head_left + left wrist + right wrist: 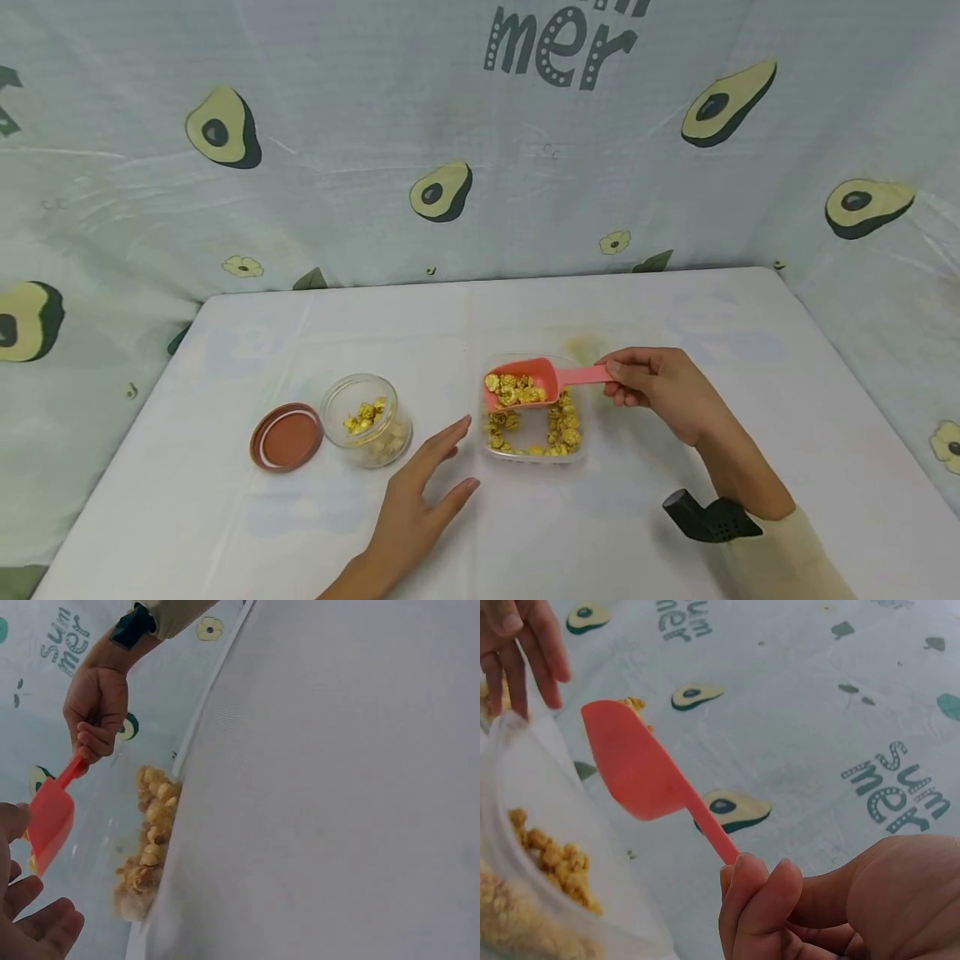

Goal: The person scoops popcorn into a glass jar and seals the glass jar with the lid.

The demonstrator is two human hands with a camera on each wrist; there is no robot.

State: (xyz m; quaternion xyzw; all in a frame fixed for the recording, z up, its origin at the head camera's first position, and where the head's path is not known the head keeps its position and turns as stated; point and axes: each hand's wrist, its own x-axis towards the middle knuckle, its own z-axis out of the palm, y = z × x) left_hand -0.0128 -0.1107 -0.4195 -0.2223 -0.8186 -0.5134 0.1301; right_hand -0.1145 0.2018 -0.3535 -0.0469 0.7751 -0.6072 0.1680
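Note:
My right hand point(660, 387) pinches the handle of a coral-pink scoop point(551, 371), which carries several pieces of yellow popcorn point(513, 390). The scoop is raised above a clear square plastic container point(534, 458) with more popcorn around its inner sides and a bare patch in its middle. In the right wrist view the scoop point(641, 765) shows its underside. My left hand point(416, 500) hovers over the table with fingers apart and holds nothing, between the square container and a round clear jar point(367, 421). Popcorn lies inside that jar, whose top is uncovered.
A reddish-brown round lid point(287, 437) lies on the table left of the jar, close against it. The table point(600, 533) has a white cover. Behind it hangs a pale cloth point(337, 125) printed with avocados. A black device point(708, 518) sits on my right wrist.

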